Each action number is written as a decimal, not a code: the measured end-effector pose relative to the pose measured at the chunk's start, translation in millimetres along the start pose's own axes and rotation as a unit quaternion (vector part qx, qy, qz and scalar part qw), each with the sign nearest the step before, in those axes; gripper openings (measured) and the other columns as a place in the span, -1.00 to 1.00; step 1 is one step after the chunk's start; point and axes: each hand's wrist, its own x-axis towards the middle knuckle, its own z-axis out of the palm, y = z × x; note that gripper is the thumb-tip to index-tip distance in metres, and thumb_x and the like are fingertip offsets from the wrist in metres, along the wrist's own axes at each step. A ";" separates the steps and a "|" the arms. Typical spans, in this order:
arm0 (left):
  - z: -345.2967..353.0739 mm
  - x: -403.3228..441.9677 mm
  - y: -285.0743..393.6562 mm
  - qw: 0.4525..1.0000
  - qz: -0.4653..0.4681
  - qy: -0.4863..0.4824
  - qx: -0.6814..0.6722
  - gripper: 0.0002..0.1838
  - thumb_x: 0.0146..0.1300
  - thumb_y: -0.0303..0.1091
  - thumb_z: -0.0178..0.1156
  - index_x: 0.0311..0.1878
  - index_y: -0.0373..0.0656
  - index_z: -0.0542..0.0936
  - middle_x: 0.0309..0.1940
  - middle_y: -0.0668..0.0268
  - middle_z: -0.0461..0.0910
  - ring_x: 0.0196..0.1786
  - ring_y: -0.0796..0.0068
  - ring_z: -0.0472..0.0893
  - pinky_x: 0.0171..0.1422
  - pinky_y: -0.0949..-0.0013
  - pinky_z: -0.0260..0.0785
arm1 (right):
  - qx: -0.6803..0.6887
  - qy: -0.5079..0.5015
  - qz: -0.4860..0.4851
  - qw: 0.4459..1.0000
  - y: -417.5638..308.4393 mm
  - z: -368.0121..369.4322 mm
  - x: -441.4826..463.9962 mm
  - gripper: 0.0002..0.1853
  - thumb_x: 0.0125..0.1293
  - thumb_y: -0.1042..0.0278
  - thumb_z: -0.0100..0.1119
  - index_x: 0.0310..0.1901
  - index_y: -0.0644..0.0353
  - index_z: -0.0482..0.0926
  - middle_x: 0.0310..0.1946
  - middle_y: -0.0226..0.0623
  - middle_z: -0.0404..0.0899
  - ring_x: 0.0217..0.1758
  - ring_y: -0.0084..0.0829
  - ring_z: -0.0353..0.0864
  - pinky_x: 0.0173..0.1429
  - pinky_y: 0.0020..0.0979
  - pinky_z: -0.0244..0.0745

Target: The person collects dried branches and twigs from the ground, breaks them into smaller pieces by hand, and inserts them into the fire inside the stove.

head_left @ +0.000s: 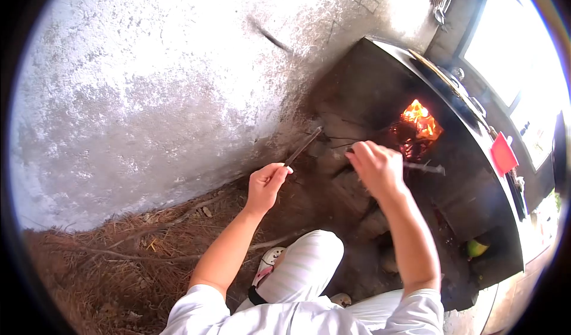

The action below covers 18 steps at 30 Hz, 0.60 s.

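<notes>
My left hand is closed on a thin dark stick, which points up and to the right. To the right, my right hand is closed round another stick; its grey end sticks out past the hand on the right. The two hands are apart. Just beyond my right hand, a fire burns with orange flames in the opening of a dark stove.
Dry needles and twigs cover the floor at the lower left, beside a whitish wall. A red object stands at the stove top's edge. A yellow-green object lies low at the right.
</notes>
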 end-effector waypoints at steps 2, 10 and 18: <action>-1.6 7.2 -0.2 1.000 -0.013 0.003 0.024 -0.75 0.35 -0.28 0.05 -0.28 -0.29 0.56 -0.66 0.59 0.20 -0.59 0.80 0.13 -0.52 0.61 -0.04 | 0.120 0.075 0.117 0.983 -27.1 25.4 -1.4 -0.86 0.13 0.33 0.24 -0.37 0.13 0.48 -0.56 -0.33 0.47 -0.58 -0.29 0.52 -0.52 -0.34 0.42; -14.3 9.4 -8.3 0.999 -0.015 -0.010 0.030 -0.77 0.36 -0.30 0.01 -0.12 -0.26 0.54 -0.55 0.53 0.36 -0.47 0.77 0.29 -0.40 0.63 0.16 | 0.090 0.068 -0.108 0.988 -86.8 50.3 9.3 -0.63 0.07 0.38 0.00 -0.05 0.24 0.54 0.12 -0.19 0.41 0.25 -0.27 0.35 0.37 -0.18 0.12; -60.3 -63.5 -73.2 0.991 -0.066 -0.026 0.111 -0.73 0.39 -0.31 -0.05 -0.01 -0.29 0.47 -0.36 0.36 0.52 -0.27 0.61 0.50 -0.10 0.51 0.35 | -0.094 -0.083 -0.187 0.974 -67.6 67.7 8.4 -0.90 -0.01 0.34 0.02 -0.46 0.11 0.50 -0.42 -0.39 0.42 -0.06 -0.43 0.44 0.49 -0.30 -0.09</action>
